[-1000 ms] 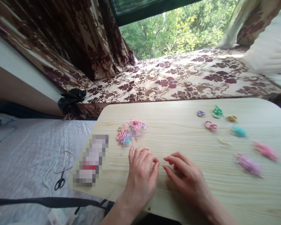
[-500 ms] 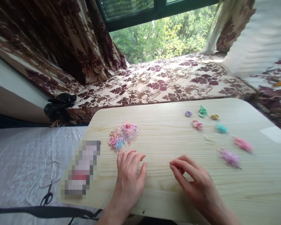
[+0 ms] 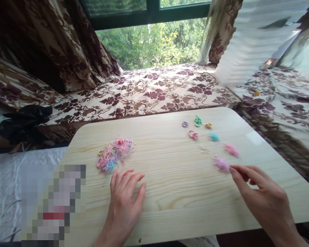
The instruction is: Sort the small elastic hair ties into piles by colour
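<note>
pale wood-grain table (image 3: pixel 154 202) below window (image 3: pixel 154 44); right hand (image 3: pixel 262 195), fingertips pinched, at lilac bundle (image 3: pixel 221 164) near right edge, anything gripped unclear; left hand (image 3: pixel 126 202) open, empty, beside mixed pile (image 3: pixel 114 154) toward left edge

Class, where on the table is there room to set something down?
The table's widest bare patch lies between the mixed pile and lilac bundle, continuing between the left hand and right hand. It's crowded around the lilac bundle, with other coloured bundles beyond.
</note>
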`<act>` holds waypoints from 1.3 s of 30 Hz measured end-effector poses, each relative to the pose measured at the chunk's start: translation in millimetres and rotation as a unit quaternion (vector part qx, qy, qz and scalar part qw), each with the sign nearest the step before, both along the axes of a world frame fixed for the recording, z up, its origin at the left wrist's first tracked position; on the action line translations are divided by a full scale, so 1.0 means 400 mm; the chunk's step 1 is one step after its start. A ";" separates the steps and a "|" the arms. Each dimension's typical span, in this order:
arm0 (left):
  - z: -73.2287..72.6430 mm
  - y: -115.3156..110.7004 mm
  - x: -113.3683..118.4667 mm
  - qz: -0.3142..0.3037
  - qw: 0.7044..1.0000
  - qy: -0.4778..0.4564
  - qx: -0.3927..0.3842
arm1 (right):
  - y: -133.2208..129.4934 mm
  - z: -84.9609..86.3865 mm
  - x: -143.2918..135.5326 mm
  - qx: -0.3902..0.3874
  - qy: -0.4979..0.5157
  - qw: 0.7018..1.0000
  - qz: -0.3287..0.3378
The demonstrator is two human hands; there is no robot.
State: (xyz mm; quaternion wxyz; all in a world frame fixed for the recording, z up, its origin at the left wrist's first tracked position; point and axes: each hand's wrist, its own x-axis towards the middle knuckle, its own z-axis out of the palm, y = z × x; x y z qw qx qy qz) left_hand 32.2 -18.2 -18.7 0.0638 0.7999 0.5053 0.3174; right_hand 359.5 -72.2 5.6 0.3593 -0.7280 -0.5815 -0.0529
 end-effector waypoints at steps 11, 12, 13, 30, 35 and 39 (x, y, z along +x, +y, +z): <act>-0.006 -0.011 -0.020 0.008 1.000 0.003 0.004 | -0.002 -0.008 0.024 -0.042 -0.054 0.997 -0.022; -0.003 -0.016 -0.022 0.013 1.000 0.004 0.002 | -0.002 -0.009 0.016 -0.049 -0.049 0.998 -0.007; 0.000 -0.022 -0.024 0.017 1.000 0.004 -0.002 | -0.001 -0.013 0.004 -0.052 -0.045 0.998 0.014; -0.002 -0.053 -0.173 0.187 0.982 0.035 0.004 | 0.125 -0.111 -0.321 -0.002 0.018 0.934 0.357; 0.002 -0.046 -0.184 0.216 0.974 0.064 -0.024 | 0.133 -0.132 -0.306 -0.017 -0.001 0.929 0.370; -0.004 -0.039 -0.178 0.226 0.969 0.089 -0.054 | 0.132 -0.130 -0.305 -0.027 -0.005 0.928 0.371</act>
